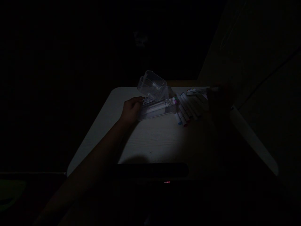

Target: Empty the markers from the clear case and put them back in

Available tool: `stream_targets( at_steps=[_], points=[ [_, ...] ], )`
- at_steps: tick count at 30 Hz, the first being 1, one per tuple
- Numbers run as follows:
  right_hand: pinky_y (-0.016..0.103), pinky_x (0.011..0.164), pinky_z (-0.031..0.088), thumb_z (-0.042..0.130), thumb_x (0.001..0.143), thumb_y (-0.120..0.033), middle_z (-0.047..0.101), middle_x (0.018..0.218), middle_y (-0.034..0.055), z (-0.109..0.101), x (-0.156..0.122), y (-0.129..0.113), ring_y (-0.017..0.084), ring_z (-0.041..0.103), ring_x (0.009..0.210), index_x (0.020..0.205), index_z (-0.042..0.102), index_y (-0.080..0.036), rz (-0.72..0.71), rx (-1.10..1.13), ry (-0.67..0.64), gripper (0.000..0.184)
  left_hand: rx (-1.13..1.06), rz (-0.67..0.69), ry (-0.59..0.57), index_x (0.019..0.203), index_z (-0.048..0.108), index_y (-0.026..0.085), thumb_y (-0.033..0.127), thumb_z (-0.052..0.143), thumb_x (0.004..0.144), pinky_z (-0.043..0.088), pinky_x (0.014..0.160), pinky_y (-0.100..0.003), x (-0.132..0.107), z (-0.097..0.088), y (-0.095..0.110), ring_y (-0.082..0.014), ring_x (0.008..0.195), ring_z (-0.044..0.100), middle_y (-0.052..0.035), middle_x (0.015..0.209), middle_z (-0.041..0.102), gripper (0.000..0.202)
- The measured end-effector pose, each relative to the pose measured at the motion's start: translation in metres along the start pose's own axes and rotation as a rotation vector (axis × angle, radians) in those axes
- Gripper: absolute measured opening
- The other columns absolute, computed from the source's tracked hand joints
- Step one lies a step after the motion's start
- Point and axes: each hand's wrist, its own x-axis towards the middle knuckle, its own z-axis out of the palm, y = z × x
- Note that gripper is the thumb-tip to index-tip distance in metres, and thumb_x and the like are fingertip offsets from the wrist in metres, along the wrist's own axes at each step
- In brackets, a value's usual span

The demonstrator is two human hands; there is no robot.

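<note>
Plastic case (151, 114) sits gripped at one end by curled left fingers (136, 99).

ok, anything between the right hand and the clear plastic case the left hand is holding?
Yes: loose white-barrelled markers lie on the white tabletop between the right hand and the clear plastic case, bunched close to the case's right end. The right hand is in deep shadow, so its grip can't be told.
</note>
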Motion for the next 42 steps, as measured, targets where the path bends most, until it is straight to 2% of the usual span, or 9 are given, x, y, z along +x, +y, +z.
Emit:
stream_targets(
  at_steps=[4, 8, 11, 13, 18, 23, 31, 37, 42],
  points=[
    [0.039, 0.102, 0.047, 0.056, 0.087, -0.036, 0.057, 0.126, 0.0176, 0.002, -0.002, 0.000, 0.026, 0.051, 0.125, 0.121, 0.052, -0.012, -0.052, 0.225, 0.353, 0.042, 0.016, 0.028, 0.003, 0.080, 0.070, 0.016, 0.041, 0.045, 0.072, 0.051, 0.085, -0.034, 0.001, 0.000, -0.002, -0.0242, 0.091, 0.067, -0.0074, 0.091, 0.074, 0.036],
    [0.040, 0.083, 0.057, 0.050, 0.088, -0.045, 0.053, 0.124, 0.0166, 0.003, -0.001, -0.003, 0.025, 0.059, 0.115, 0.123, 0.048, -0.012, -0.100, 0.407, 0.550, 0.048, 0.020, 0.019, 0.003, 0.079, 0.069, 0.017, 0.042, 0.044, 0.072, 0.051, 0.084, -0.034, 0.001, 0.000, -0.002, -0.0237, 0.091, 0.067, -0.0070, 0.091, 0.074, 0.036],
    [0.048, 0.090, 0.053, 0.046, 0.089, -0.050, 0.056, 0.118, 0.0127, -0.003, -0.001, -0.010, 0.029, 0.053, 0.125, 0.117, 0.051, -0.016, -0.082, 0.347, 0.632, 0.045, 0.020, 0.014, 0.009, 0.077, 0.067, 0.018, 0.041, 0.045, 0.070, 0.051, 0.084, -0.034, 0.000, 0.000, -0.002, -0.0230, 0.090, 0.066, -0.0064, 0.090, 0.074, 0.033],
    [0.051, 0.092, 0.052, 0.046, 0.089, -0.044, 0.060, 0.113, 0.0112, -0.008, -0.003, -0.019, 0.029, 0.056, 0.122, 0.115, 0.051, -0.017, -0.048, 0.380, 0.588, 0.038, 0.014, 0.025, 0.003, 0.075, 0.066, 0.018, 0.040, 0.045, 0.071, 0.051, 0.084, -0.033, 0.000, 0.000, -0.003, -0.0224, 0.090, 0.066, -0.0058, 0.090, 0.074, 0.030],
    [0.044, 0.079, 0.057, 0.039, 0.090, -0.034, 0.063, 0.112, 0.0124, -0.007, -0.007, -0.034, 0.018, 0.068, 0.082, 0.116, 0.053, -0.014, 0.070, 0.469, 0.407, 0.035, 0.019, 0.026, -0.008, 0.076, 0.067, 0.017, 0.040, 0.046, 0.072, 0.052, 0.084, -0.034, 0.000, 0.000, -0.002, -0.0231, 0.090, 0.066, -0.0068, 0.090, 0.073, 0.032],
    [0.043, 0.091, 0.055, 0.047, 0.090, -0.039, 0.065, 0.114, 0.0106, -0.001, -0.021, -0.038, 0.024, 0.066, 0.106, 0.118, 0.057, -0.016, -0.093, 0.408, 0.254, 0.038, 0.018, 0.016, -0.008, 0.083, 0.071, 0.017, 0.042, 0.046, 0.074, 0.052, 0.087, -0.036, 0.000, -0.001, -0.001, -0.0239, 0.093, 0.066, -0.0072, 0.093, 0.074, 0.036],
    [0.038, 0.085, 0.056, 0.054, 0.086, -0.038, 0.064, 0.116, 0.0091, 0.010, -0.027, -0.035, 0.020, 0.067, 0.100, 0.121, 0.052, -0.021, -0.089, 0.532, 0.014, 0.039, 0.006, 0.014, -0.015, 0.086, 0.073, 0.016, 0.040, 0.044, 0.075, 0.051, 0.087, -0.035, 0.001, 0.000, -0.003, -0.0239, 0.093, 0.067, -0.0077, 0.095, 0.075, 0.040],
    [0.040, 0.092, 0.052, 0.054, 0.086, -0.031, 0.066, 0.117, 0.0082, 0.013, -0.027, -0.041, 0.024, 0.059, 0.117, 0.117, 0.061, -0.025, -0.120, 0.198, -0.015, 0.031, -0.019, -0.001, -0.012, 0.085, 0.073, 0.016, 0.041, 0.045, 0.073, 0.051, 0.085, -0.035, 0.002, 0.000, -0.004, -0.0238, 0.090, 0.067, -0.0065, 0.091, 0.075, 0.040],
    [0.038, 0.095, 0.050, 0.052, 0.087, -0.030, 0.065, 0.124, 0.0075, 0.001, -0.034, -0.055, 0.023, 0.061, 0.113, 0.115, 0.063, -0.024, -0.137, 0.149, -0.116, 0.030, -0.008, -0.022, -0.002, 0.088, 0.073, 0.014, 0.041, 0.045, 0.072, 0.051, 0.086, -0.035, 0.002, 0.001, -0.003, -0.0251, 0.094, 0.067, -0.0085, 0.095, 0.075, 0.042]
  ],
)
